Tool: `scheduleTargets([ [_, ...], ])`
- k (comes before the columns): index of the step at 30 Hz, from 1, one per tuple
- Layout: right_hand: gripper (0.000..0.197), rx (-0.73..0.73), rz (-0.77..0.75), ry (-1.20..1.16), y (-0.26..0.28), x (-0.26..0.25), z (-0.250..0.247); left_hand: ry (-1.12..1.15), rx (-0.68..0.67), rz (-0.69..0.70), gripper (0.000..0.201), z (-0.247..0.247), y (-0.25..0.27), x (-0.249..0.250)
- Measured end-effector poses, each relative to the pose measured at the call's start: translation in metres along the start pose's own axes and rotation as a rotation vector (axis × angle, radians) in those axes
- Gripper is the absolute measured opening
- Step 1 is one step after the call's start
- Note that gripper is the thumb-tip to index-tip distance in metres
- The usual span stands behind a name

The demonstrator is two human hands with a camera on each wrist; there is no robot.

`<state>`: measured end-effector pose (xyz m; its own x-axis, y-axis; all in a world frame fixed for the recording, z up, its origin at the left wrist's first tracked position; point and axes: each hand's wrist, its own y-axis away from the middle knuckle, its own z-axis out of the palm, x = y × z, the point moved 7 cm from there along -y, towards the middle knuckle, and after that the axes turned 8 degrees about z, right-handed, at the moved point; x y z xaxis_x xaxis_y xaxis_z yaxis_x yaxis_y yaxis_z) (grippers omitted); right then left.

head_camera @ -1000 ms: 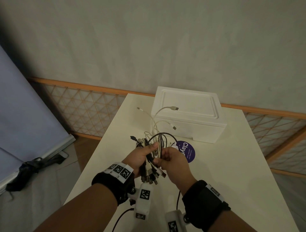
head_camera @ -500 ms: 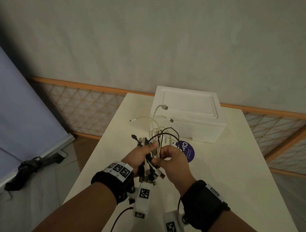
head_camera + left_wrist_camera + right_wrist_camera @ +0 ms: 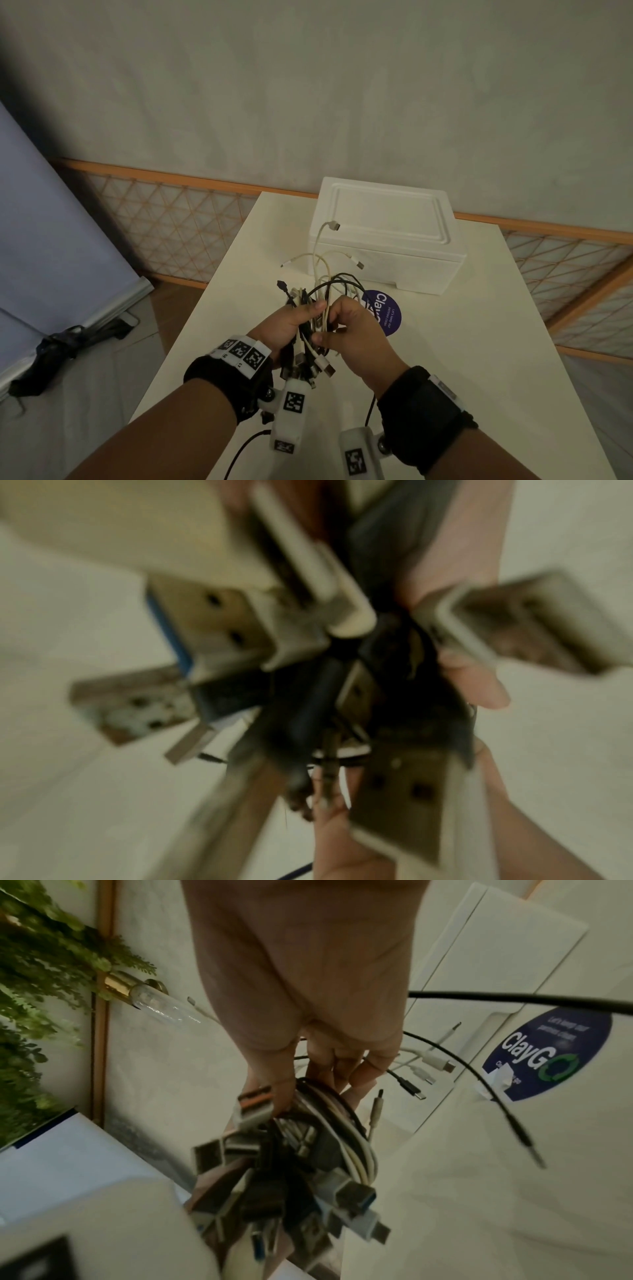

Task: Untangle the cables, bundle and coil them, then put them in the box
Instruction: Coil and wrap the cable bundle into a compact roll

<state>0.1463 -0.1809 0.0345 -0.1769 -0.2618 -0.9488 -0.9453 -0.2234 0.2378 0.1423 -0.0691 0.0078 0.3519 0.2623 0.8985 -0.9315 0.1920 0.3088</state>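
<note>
A bundle of black and white cables (image 3: 317, 329) is held up above the white table (image 3: 479, 342), both hands wrapped round it. My left hand (image 3: 291, 322) grips the bundle from the left, and my right hand (image 3: 352, 325) pinches strands from the right. USB plugs (image 3: 317, 365) hang out below the hands; loose white ends (image 3: 330, 226) stick up toward the box. The white foam box (image 3: 387, 236) stands shut at the table's far end. In the left wrist view the plugs (image 3: 240, 631) are blurred and close. The right wrist view shows my fingers (image 3: 284, 1091) round the cables (image 3: 356, 1153).
A round purple sticker (image 3: 388, 313) lies on the table just beyond my right hand. A lattice fence (image 3: 178, 226) runs behind the table under a grey wall. A pale blue panel (image 3: 41, 240) leans at the left, with dark gear (image 3: 61, 346) on the floor.
The loose white cable ends have swung upward and shifted in front of the box. My hands have stayed together on the bundle, with my right fingers reworking their hold.
</note>
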Motion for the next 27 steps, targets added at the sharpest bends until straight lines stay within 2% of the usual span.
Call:
scheduleTargets([
  [5, 0.034, 0.115, -0.012, 0.105, 0.006, 0.000, 0.001, 0.034, 0.016, -0.025, 0.049, -0.002, 0.001, -0.003],
  [8, 0.032, 0.176, -0.050, 0.147, 0.012, -0.003, 0.002, 0.063, -0.002, -0.044, 0.038, -0.001, 0.002, -0.002],
  [11, 0.027, 0.194, -0.072, 0.100, 0.013, -0.003, 0.002, 0.113, -0.032, -0.039, 0.036, 0.001, 0.003, 0.000],
  [13, 0.024, 0.169, -0.115, 0.158, 0.014, -0.007, 0.002, 0.145, -0.055, -0.042, 0.036, 0.002, 0.004, 0.001],
  [17, 0.027, 0.112, -0.392, 0.507, 0.017, -0.025, 0.004, 0.156, -0.145, -0.050, 0.055, 0.003, 0.004, 0.000],
  [22, 0.043, 0.002, -0.667, 0.823, 0.022, -0.043, 0.014, 0.026, -0.198, 0.042, 0.082, 0.005, -0.001, 0.005],
  [25, 0.049, -0.045, -0.715, 0.958, 0.021, -0.052, 0.014, 0.041, -0.258, 0.035, 0.072, 0.010, 0.001, 0.002],
  [27, 0.050, -0.139, -0.746, 1.089, 0.019, -0.058, 0.018, -0.018, -0.293, 0.033, 0.045, 0.016, 0.005, 0.000],
])
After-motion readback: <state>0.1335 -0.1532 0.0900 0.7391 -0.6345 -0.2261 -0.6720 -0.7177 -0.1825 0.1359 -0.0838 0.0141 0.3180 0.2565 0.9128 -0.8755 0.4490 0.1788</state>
